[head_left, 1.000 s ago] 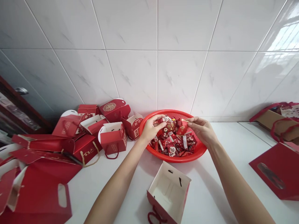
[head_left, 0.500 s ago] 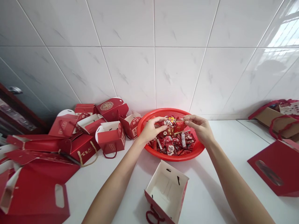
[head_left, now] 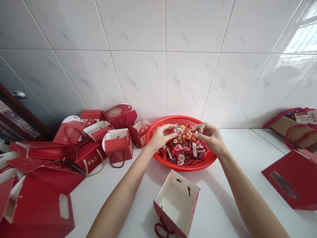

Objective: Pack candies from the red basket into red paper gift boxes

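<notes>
A red plastic basket [head_left: 183, 168] stands against the wall, with many wrapped candies [head_left: 181, 156] piled in it. Over its left side, my left hand [head_left: 161, 136] pinches a red candy packet with white lettering [head_left: 178, 130] between thumb and fingers. My right hand [head_left: 209, 136], at the right of the basket, grips a red candy packet with gold lettering [head_left: 190, 135]. The two packets are close together above the pile. In front of the basket, an open box [head_left: 176, 201] with a white inside and a dark red cord handle sits on the white counter.
Several red gift boxes [head_left: 118, 145] crowd the left side, some open, some with cord handles. At the right are a red box with a slot [head_left: 292, 181] and a brown box with red ribbon [head_left: 289, 132]. White tiles [head_left: 188, 82] cover the wall behind.
The gold-lettered packet in my right hand has turned its printed face toward me and shifted slightly left. My left hand has kept its place with its packet.
</notes>
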Demonstrator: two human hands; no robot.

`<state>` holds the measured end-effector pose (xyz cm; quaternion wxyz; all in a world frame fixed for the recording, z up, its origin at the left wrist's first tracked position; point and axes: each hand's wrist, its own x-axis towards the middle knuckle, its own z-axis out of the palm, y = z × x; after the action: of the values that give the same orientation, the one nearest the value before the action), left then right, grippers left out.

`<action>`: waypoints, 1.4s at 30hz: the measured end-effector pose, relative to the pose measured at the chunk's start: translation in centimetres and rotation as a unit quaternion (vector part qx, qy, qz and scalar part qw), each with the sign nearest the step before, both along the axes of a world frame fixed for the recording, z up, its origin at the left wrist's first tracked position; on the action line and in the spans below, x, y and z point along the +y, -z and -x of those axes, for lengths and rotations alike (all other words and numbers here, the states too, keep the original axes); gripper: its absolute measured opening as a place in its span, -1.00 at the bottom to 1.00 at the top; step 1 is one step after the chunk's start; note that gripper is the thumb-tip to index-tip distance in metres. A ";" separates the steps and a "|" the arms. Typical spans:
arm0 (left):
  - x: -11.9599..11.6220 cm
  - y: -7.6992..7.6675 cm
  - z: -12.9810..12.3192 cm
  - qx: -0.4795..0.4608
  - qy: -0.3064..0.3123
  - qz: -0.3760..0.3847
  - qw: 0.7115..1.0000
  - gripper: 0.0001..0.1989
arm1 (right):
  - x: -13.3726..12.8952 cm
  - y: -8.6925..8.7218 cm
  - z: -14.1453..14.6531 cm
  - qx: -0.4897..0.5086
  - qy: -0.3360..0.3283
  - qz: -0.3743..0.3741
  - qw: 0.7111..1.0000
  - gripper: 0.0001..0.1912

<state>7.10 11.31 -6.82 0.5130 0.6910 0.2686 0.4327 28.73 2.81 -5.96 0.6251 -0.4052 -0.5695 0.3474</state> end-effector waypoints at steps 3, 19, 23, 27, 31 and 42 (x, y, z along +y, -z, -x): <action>-0.1 -0.3 0.0 -0.014 0.005 0.021 1.000 -0.62 | 0.1 0.1 0.0 -0.012 -0.010 0.007 1.000 -0.60; -0.3 -0.2 0.0 0.033 0.060 -0.024 0.997 -0.67 | 0.6 0.7 -0.2 0.016 0.055 0.030 0.998 -0.55; -0.2 -0.1 0.1 0.042 0.068 -0.006 0.997 -0.63 | 0.5 0.5 0.4 0.012 0.073 0.024 0.997 -0.64; -0.2 -0.1 0.2 0.033 0.083 0.014 0.996 -0.56 | 0.3 0.3 1.0 0.015 0.083 0.031 0.996 -0.65; -0.2 -0.1 0.2 0.029 0.078 0.011 0.996 -0.55 | 0.1 0.1 1.5 0.016 0.082 0.029 0.996 -0.66; -0.2 -0.2 0.1 -0.010 0.049 -0.008 0.999 -0.63 | -0.4 0.0 2.0 0.006 0.047 0.107 0.993 -0.63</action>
<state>7.04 11.08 -6.60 0.5303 0.7033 0.2258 0.4161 26.71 2.44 -5.95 0.5971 -0.4940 -0.5054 0.3794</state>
